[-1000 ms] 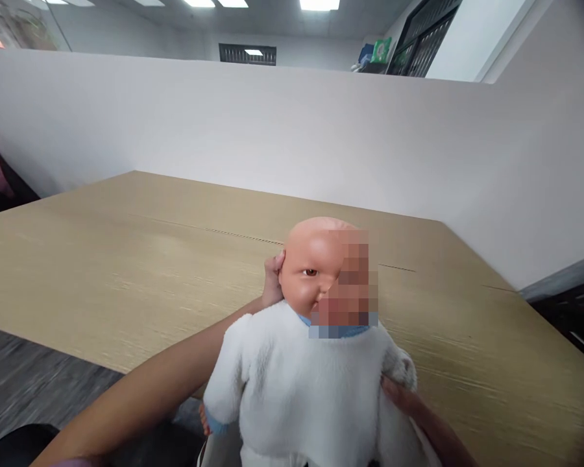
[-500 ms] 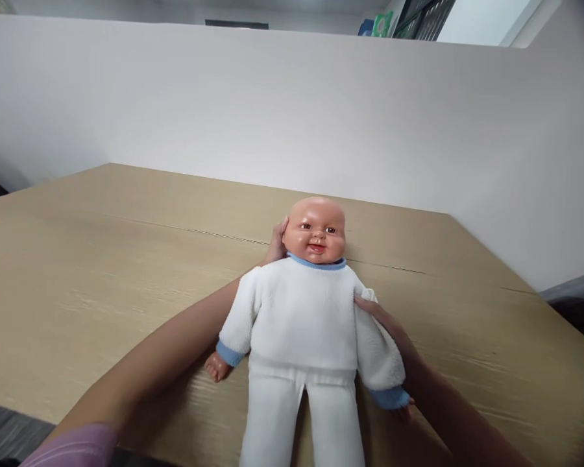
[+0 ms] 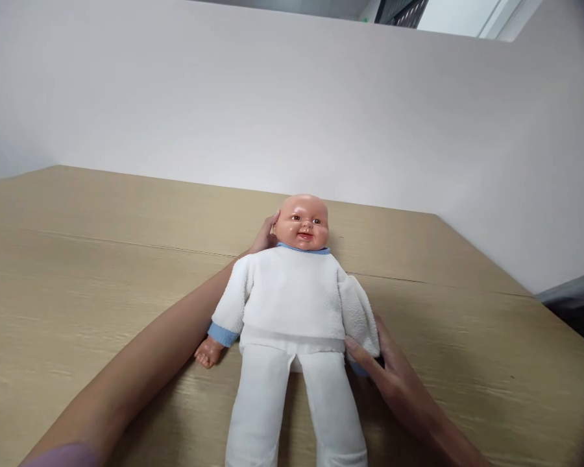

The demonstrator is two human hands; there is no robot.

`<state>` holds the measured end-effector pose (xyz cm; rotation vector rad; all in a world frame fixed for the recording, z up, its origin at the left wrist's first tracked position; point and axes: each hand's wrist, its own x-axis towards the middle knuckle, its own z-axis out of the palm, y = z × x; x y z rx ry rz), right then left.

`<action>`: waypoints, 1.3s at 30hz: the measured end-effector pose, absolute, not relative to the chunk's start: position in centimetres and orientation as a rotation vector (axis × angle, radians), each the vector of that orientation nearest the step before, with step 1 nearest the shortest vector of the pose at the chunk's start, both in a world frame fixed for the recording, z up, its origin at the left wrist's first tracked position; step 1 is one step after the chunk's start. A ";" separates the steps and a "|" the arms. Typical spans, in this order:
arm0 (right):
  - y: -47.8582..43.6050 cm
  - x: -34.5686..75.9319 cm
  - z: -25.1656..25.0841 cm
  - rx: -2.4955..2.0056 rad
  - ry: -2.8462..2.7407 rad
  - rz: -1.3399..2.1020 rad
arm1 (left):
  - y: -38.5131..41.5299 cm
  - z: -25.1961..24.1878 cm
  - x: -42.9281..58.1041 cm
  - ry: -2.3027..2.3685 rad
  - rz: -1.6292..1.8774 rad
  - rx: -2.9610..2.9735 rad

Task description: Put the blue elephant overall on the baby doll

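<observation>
A baby doll (image 3: 294, 292) lies face up at the middle of the view, head away from me. It has a bald head and wears a white fleece top with blue collar and cuffs, and white trousers; its feet run past the lower edge. My left hand (image 3: 265, 235) cradles the side and back of the doll's head, its fingers mostly hidden behind it. At the doll's waist, my right hand (image 3: 382, 363) grips around the lower sleeve, thumb on the hip and fingers outside the arm. That hand covers the doll's own hand.
The doll rests on a broad wooden table (image 3: 467, 363) with a seam running across it. A pale wall (image 3: 272, 104) rises behind the table's far edge. Beyond the table's right edge is a dark object (image 3: 577, 311), only partly visible.
My right hand has slid down from the doll's upper arm to its waist and lower sleeve. My left hand stays at the head. The view has tilted down and shifted slightly right.
</observation>
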<state>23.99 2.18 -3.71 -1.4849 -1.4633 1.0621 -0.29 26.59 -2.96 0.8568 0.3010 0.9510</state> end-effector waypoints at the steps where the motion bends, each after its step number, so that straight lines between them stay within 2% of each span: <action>1: 2.1 23.8 -3.9 -1.509 -1.493 1.020 | 26.9 -3.1 -0.6 0.304 0.899 0.853; 5: 1.6 23.7 -4.6 -1.627 -1.586 0.830 | 28.0 -4.0 -1.6 0.351 0.732 0.873; 11: 1.8 24.5 -5.5 -1.680 -1.649 0.628 | 28.2 -4.1 -1.7 0.364 0.694 0.906; 26: 2.0 25.2 -5.3 -1.759 -1.716 0.571 | 28.2 -4.9 -1.1 0.461 0.853 0.863; 39: 2.0 25.0 -5.1 -1.739 -1.695 0.561 | 27.6 -4.6 -1.2 0.470 0.821 0.886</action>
